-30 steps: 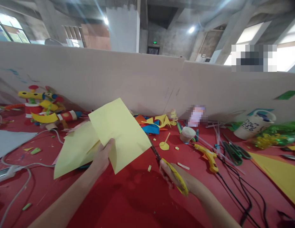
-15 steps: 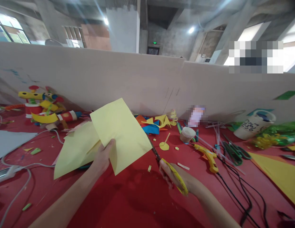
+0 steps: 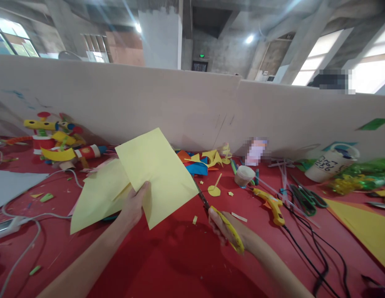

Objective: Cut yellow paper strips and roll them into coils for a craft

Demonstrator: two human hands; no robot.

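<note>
My left hand [image 3: 137, 201] pinches a pale yellow sheet of paper [image 3: 158, 174] near its lower edge, thumb on top, holding it tilted above the table. In my right hand [image 3: 222, 225] are scissors with yellow handles [image 3: 231, 231]. Their dark blades meet the sheet's right corner; part of the blades is hidden behind the paper. More pale yellow paper [image 3: 96, 194] lies under and left of my left hand. Between the scissors and a white cup [image 3: 244, 176] sit a yellow paper disc with a strip [image 3: 214, 190] and small star-shaped pieces.
A yellow glue gun [image 3: 271, 205] with a black cable lies right, near green-handled scissors [image 3: 304, 200]. Toy figures of paper cups [image 3: 43, 140] stand back left. Coloured scraps [image 3: 197, 167] lie by the pale partition [image 3: 133, 99]. A white cable [image 3: 40, 231] runs along the left.
The paper's upper left corner has shifted very slightly left. Both hands keep nearly the same place and hold. Behind the partition, a blurred shape at the right has moved lower.
</note>
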